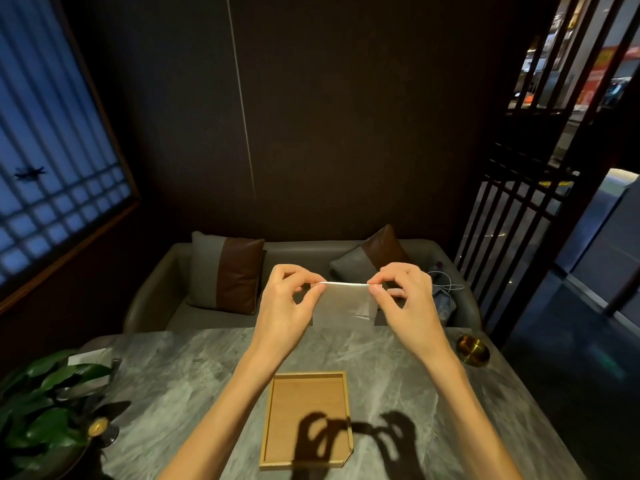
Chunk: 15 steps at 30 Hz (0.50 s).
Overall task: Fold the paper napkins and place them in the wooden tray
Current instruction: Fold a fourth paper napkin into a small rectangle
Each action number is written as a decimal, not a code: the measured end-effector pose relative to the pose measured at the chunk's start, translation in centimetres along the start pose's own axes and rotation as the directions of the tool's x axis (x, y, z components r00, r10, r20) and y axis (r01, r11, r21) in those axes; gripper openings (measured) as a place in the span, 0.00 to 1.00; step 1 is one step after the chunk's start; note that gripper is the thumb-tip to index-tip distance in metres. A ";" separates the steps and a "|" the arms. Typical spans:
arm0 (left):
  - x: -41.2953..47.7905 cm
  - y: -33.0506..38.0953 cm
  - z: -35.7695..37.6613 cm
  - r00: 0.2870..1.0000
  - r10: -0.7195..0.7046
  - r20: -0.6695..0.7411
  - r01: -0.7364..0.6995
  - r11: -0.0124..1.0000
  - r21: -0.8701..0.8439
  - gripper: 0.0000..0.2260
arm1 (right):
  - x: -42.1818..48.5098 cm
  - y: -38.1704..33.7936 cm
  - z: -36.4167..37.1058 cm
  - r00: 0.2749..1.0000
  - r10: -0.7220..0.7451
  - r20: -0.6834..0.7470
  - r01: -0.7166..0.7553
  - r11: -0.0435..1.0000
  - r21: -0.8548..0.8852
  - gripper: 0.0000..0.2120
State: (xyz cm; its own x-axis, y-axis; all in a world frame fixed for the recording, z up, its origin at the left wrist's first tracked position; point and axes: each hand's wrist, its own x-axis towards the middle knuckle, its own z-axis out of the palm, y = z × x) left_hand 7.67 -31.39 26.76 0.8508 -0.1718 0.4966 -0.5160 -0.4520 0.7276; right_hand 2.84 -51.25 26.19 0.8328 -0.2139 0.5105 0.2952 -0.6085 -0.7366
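Observation:
A pale paper napkin [343,304] hangs in the air above the far half of the table. My left hand [287,303] pinches its top left corner and my right hand [403,297] pinches its top right corner, thumb against forefinger on each side. The napkin's top edge is stretched straight between them and the sheet droops down flat. Below and nearer to me, a shallow wooden tray [268,420] lies on the grey marble table [180,393] with nothing in it; the shadows of both hands fall across its near end.
A leafy potted plant [48,407] fills the table's left near corner, with a white card [88,356] behind it. A brass ashtray [472,348] sits at the right far corner. Beyond the table is a grey sofa [152,289] with two cushions and a cable.

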 end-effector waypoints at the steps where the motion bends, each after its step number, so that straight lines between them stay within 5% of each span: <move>1: 0.3 0.1 -0.2 0.999 0.016 0.038 -0.015 0.999 -0.036 0.04 | 0.1 -0.1 -0.1 1.000 0.010 0.015 -0.011 1.000 0.030 0.07; 4: 0.7 0.1 -0.7 0.993 -0.003 0.119 0.031 0.972 -0.233 0.06 | 0.3 -0.6 -0.2 0.996 0.075 0.040 -0.082 0.977 0.198 0.08; 7: 0.4 -0.7 -0.7 0.956 -0.066 0.286 0.188 0.886 -0.423 0.18 | 0.5 -0.8 0.1 0.985 0.168 -0.027 -0.151 0.937 0.316 0.09; 10: -0.6 -1.4 -0.2 0.906 -0.012 0.424 0.218 0.870 -0.441 0.27 | 0.7 -0.9 0.1 0.961 0.270 -0.060 -0.233 0.906 0.353 0.08; 15: -0.7 -1.6 0.1 0.964 -0.037 0.262 0.148 0.896 -0.418 0.16 | 0.4 -0.8 -1.0 0.967 0.183 0.178 -0.229 0.928 0.293 0.11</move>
State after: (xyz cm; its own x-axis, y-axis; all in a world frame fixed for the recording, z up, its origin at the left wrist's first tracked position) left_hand 7.89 -30.64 25.20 0.8654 -0.3786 0.3283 -0.3784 -0.0643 0.9234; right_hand 2.44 -51.65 27.41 0.9426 -0.1818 0.2800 0.2203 -0.2915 -0.9308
